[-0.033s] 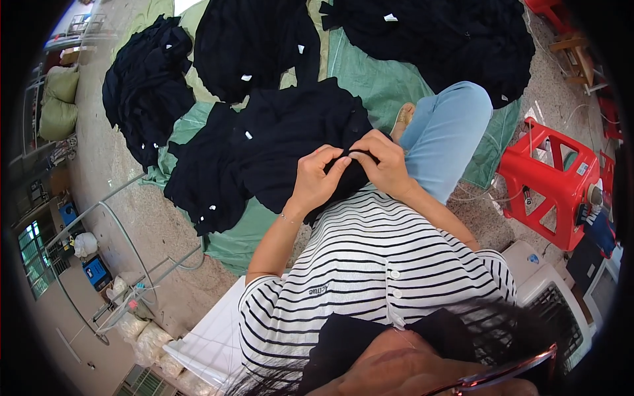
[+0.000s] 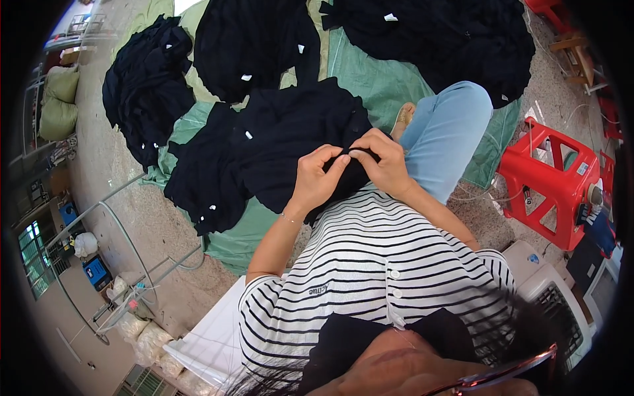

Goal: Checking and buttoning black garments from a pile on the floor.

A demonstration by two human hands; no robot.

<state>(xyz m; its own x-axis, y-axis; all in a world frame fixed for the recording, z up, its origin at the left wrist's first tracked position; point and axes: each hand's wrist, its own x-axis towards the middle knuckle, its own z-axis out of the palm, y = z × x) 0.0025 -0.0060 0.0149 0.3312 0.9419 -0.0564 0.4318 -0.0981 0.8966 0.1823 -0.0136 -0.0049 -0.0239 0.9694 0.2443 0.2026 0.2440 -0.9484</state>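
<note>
A dark navy garment (image 2: 297, 125) with a small white tag lies spread over my lap and the ground in front of me. My left hand (image 2: 317, 177) pinches its near edge between thumb and forefinger. Close beside it, my right hand (image 2: 383, 164) pinches the same edge, and the two thumb tips almost meet. Dark cloth shows between and below the fingers. Whether anything small sits in the pinch is too fine to make out.
Piles of dark garments lie at the far left (image 2: 148, 92), far middle (image 2: 257, 49) and far right (image 2: 442, 43) on a green sheet (image 2: 370, 66). A red plastic stool (image 2: 551, 178) stands at right. A metal tube frame (image 2: 125, 231) is at left.
</note>
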